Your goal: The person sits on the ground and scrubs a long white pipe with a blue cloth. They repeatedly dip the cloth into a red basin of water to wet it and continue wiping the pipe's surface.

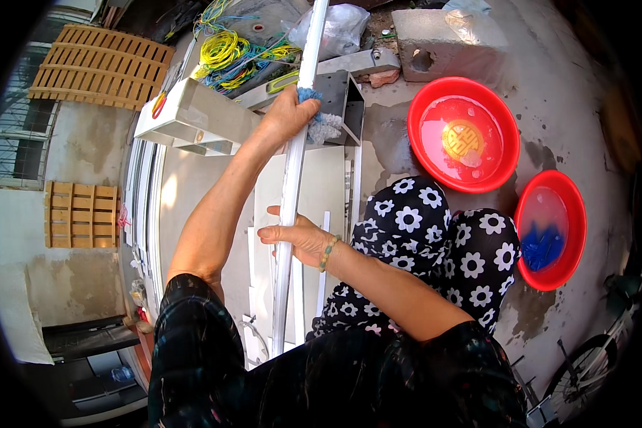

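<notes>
A long white metal bar [294, 160] runs from the top edge down to my torso. My left hand [289, 115] is closed around it near the upper end, pressing a fluffy blue and grey cloth [323, 125] against the bar. Lower down, my right hand [299, 238], with a beaded bracelet at the wrist, holds the same bar, thumb across the front and fingers partly hidden behind. Beneath the bar lie a pale flat panel [321, 176] and several white strips [298, 299].
Right of my knees stand a large red basin [414, 144] of water and a smaller red basin [580, 230] with a blue cloth in water. Rectangular metal tubes [214, 107], yellow rope coils [219, 53] and a concrete block [444, 48] lie ahead. A bicycle wheel [553, 374] is lower right.
</notes>
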`<state>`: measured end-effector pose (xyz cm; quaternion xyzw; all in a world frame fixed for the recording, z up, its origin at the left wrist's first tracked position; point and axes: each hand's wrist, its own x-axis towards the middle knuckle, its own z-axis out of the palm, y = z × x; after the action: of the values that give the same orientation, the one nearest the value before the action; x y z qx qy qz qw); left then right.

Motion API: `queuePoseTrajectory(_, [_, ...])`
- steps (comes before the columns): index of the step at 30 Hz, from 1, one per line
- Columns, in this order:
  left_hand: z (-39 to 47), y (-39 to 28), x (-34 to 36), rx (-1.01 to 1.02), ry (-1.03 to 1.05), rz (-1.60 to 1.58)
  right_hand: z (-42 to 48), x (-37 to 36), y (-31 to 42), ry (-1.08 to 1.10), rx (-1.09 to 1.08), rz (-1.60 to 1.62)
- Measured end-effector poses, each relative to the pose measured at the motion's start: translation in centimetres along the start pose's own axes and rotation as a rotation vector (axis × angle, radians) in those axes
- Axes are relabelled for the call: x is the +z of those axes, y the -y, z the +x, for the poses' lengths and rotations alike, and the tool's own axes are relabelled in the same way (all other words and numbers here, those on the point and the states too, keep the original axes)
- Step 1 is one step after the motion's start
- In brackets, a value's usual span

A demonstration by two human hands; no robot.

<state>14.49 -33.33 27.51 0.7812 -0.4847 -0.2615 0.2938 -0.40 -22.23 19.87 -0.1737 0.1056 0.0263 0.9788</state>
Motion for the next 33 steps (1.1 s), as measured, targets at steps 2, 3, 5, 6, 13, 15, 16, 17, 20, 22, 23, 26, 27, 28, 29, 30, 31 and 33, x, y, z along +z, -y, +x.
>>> queuePoseTrajectory(2, [5.1, 2.1, -0.7, -0.016, -0.106, 0.086, 0.1, 0.7, -2.1, -0.041, 0.068, -0.068])
queuePoseTrajectory(3, [7.4, 1.6, -1.0, -0.006, -0.051, 0.092, 0.1, 0.6, -2.4, -0.049, 0.091, -0.037])
queuePoseTrajectory(5, [10.3, 0.9, -1.2, -0.043, -0.103, 0.105, 0.2, 0.9, -2.6, -0.054, 0.135, 0.019])
queuePoseTrajectory(6, [11.4, 0.3, -1.0, -0.051, -0.075, 0.113, -0.3, 1.7, -2.0, -0.185, 0.156, 0.037])
queuePoseTrajectory(13, [12.0, -1.6, -0.1, -0.167, 0.175, -0.473, -0.4, 0.7, 0.5, -0.195, 0.110, 0.137])
queuePoseTrajectory(15, [10.0, -2.1, -0.5, -0.130, 0.199, -0.838, -0.5, 0.9, 0.8, -0.002, 0.117, 0.165])
queuePoseTrajectory(16, [8.6, -2.4, -0.5, -0.109, 0.224, -0.982, -0.6, 0.9, 0.9, 0.122, 0.118, 0.179])
queuePoseTrajectory(17, [7.2, -2.7, -0.2, -0.087, 0.250, -1.126, -0.7, 0.8, 1.0, 0.247, 0.120, 0.192])
queuePoseTrajectory(20, [4.1, -0.6, 0.3, -0.058, 0.389, -1.394, -1.0, 1.1, 1.2, 0.347, 0.146, 0.237])
queuePoseTrajectory(22, [2.6, -0.2, 0.4, -0.085, 0.411, -1.323, -1.0, 0.9, 1.2, 0.329, 0.135, 0.239])
queuePoseTrajectory(23, [1.7, -0.2, 0.2, -0.086, 0.359, -1.189, -1.0, 0.9, 1.2, 0.282, 0.129, 0.228])
queuePoseTrajectory(26, [-0.4, 0.1, 0.7, -0.068, 0.132, -0.534, -0.8, 0.9, 1.2, 0.120, 0.085, 0.193])
queuePoseTrajectory(27, [-1.3, 0.2, 1.1, -0.058, 0.044, -0.273, -0.8, 1.0, 1.1, 0.050, 0.077, 0.178])
queuePoseTrajectory(28, [-2.7, -1.0, 2.1, 0.013, -0.081, 0.091, -0.8, 0.9, 1.3, -0.022, 0.065, 0.164])
queuePoseTrajectory(29, [-4.3, -1.5, 2.9, 0.073, -0.112, 0.372, -0.8, 0.8, 1.5, -0.095, 0.053, 0.150])
queuePoseTrajectory(30, [-6.5, -1.2, 3.5, 0.138, -0.154, 0.566, -0.4, 1.0, 1.1, -0.177, 0.046, 0.134])
queuePoseTrajectory(31, [-8.1, -0.6, 4.3, 0.209, -0.189, 0.752, -0.2, 0.7, 0.8, -0.222, 0.028, 0.117])
queuePoseTrajectory(33, [-10.4, -0.4, 4.9, 0.108, -0.117, 0.842, 0.1, 0.7, 0.3, -0.304, 0.004, 0.085])
